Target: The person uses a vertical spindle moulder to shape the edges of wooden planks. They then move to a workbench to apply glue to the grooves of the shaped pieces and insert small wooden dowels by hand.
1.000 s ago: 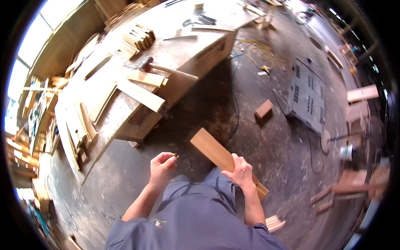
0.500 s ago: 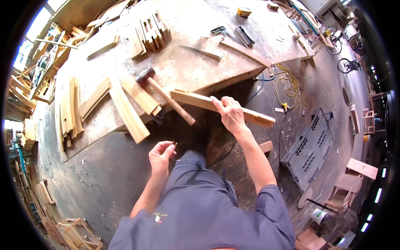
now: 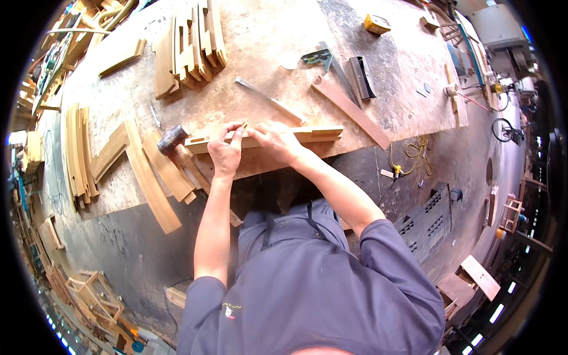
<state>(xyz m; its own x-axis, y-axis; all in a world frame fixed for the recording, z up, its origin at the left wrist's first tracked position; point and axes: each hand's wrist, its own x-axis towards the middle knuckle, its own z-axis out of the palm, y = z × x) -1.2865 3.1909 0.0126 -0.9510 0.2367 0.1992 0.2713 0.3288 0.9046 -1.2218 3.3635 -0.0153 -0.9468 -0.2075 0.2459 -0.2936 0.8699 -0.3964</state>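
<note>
A long wooden rail (image 3: 322,134) with a slot near its left end lies along the bench's near edge. My left hand (image 3: 226,152) is above its left part, thumb and forefinger pinching a small brown wooden piece (image 3: 244,125). Right beside it, my right hand (image 3: 276,142) lies across the rail with fingers curled together, their tips pointing at the left hand's; what they grip is hidden. Left of the rail is a hammer with a dark head (image 3: 172,139), its wooden handle running under the rail's end toward me. Behind the rail lies a chisel (image 3: 271,100).
Loose boards (image 3: 151,180) overhang the bench's near edge at left. Slotted wooden parts (image 3: 192,44) stand grouped farther back. A combination square (image 3: 322,57), a hand plane (image 3: 362,78) and a flat board (image 3: 350,111) lie to the right. A yellow cord (image 3: 417,155) is on the floor.
The rail has gone from my right hand's hold in the air down onto the bench. My left hand has risen from near my lap to meet the right one over it. My view has shifted closer.
</note>
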